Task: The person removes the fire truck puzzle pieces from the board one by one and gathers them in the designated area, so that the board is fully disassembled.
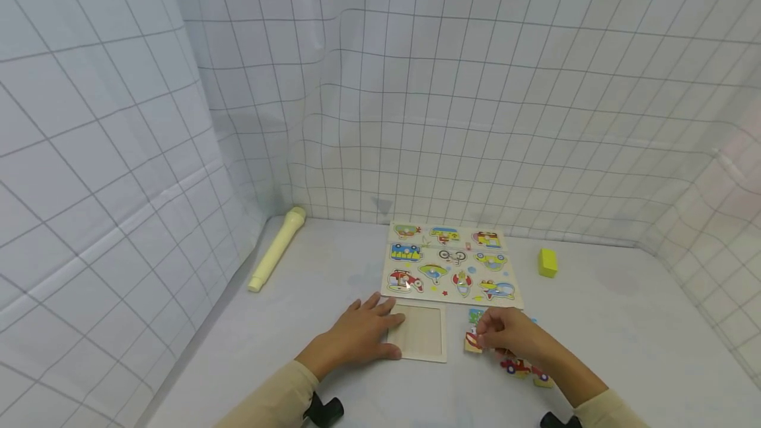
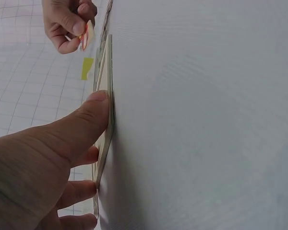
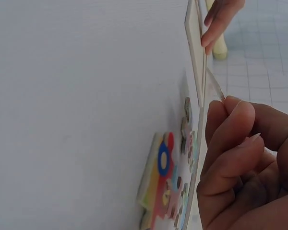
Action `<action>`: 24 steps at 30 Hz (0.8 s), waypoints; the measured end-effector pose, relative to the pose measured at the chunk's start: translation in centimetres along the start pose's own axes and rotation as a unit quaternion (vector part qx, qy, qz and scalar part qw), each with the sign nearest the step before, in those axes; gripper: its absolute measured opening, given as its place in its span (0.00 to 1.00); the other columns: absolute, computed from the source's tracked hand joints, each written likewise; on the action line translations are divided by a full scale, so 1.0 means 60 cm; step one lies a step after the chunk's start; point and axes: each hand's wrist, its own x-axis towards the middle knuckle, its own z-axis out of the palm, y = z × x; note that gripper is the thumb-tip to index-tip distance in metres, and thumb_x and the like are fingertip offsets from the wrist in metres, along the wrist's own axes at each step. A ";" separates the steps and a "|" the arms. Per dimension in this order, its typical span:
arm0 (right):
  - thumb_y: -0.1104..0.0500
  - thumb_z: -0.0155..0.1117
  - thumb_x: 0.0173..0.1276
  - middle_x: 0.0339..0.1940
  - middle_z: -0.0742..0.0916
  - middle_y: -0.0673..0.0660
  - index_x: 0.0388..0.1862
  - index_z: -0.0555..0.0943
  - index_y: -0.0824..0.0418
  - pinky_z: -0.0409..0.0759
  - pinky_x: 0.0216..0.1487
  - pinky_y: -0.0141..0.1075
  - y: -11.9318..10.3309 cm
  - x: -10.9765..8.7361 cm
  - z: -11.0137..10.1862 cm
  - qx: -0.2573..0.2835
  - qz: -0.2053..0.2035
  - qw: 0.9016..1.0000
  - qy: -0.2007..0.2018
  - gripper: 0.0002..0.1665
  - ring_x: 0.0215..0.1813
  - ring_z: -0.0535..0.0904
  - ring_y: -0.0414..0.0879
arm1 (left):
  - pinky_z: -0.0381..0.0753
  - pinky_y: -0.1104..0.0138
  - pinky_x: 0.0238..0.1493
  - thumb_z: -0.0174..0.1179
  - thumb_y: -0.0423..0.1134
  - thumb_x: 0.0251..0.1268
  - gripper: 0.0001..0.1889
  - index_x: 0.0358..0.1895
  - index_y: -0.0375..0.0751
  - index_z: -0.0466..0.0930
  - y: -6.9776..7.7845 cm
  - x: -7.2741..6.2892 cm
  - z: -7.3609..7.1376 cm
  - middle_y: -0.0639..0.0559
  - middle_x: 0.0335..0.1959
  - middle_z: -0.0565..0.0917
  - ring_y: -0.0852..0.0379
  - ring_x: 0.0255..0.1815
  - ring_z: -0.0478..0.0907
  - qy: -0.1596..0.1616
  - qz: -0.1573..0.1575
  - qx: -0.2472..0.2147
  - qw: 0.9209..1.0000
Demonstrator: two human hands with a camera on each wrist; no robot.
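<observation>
My left hand (image 1: 365, 332) rests with fingers spread on the left side of a small square wooden puzzle tray (image 1: 442, 335). In the left wrist view its thumb presses on the tray's edge. To the right of the tray, my right hand (image 1: 508, 332) pinches a thin puzzle piece (image 2: 87, 36) with red and white on it between thumb and fingers. Below and beside that hand lie several colourful puzzle pieces (image 1: 516, 367), one showing a red vehicle with a blue wheel in the right wrist view. The hand covers part of them.
Behind the tray lies a wooden vehicle peg board (image 1: 446, 257) filled with pictured pieces. A yellow block (image 1: 547, 263) stands to its right. Far left lies a pale yellow toy microphone (image 1: 276, 249). Gridded white curtains (image 1: 446, 98) enclose the table's back and sides.
</observation>
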 end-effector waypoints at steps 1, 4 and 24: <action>0.60 0.70 0.68 0.29 0.84 0.54 0.41 0.80 0.64 0.71 0.22 0.31 0.003 -0.005 -0.001 -0.002 0.002 1.000 -0.005 0.10 0.24 0.74 0.43 | 0.62 0.37 0.73 0.63 0.67 0.63 0.36 0.73 0.58 0.74 0.000 0.000 0.000 0.48 0.79 0.66 0.38 0.81 0.57 0.000 0.000 0.000 1.000; 0.61 0.68 0.67 0.27 0.82 0.53 0.40 0.80 0.64 0.68 0.21 0.30 0.010 -0.017 0.003 -0.013 0.009 1.000 -0.017 0.08 0.23 0.73 0.42 | 0.62 0.37 0.72 0.63 0.67 0.62 0.37 0.73 0.58 0.73 -0.001 0.000 -0.001 0.48 0.79 0.65 0.38 0.80 0.57 -0.002 -0.001 -0.001 1.000; 0.66 0.70 0.62 0.27 0.81 0.52 0.35 0.82 0.59 0.71 0.23 0.30 0.009 -0.031 0.016 -0.128 -0.006 0.991 0.049 0.05 0.25 0.73 0.43 | 0.62 0.38 0.72 0.62 0.67 0.63 0.37 0.73 0.59 0.73 -0.002 0.003 0.001 0.48 0.79 0.65 0.38 0.81 0.57 -0.007 0.000 0.004 1.000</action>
